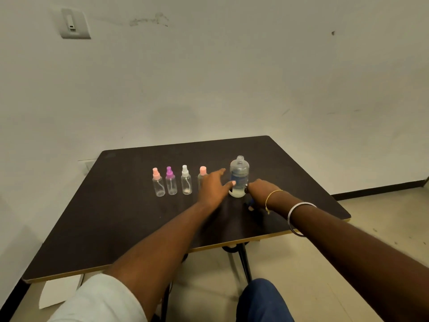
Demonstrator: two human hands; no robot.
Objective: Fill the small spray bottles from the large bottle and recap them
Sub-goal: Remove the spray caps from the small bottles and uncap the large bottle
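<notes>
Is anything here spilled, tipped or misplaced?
Nothing stands out. The four small clear plastic spray bottles stand upright, capped, in a row; the large clear uncapped bottle is upright too. No spill shows.

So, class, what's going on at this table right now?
A person reaches both hands to the large bottle, which stands uncapped with a little liquid at the bottom. The left hand is spread open, thumb against the bottle; the right hand is at its base, grip unclear. Four small spray bottles stand in a row beside it, all capped; those in plain view look empty.
</notes>
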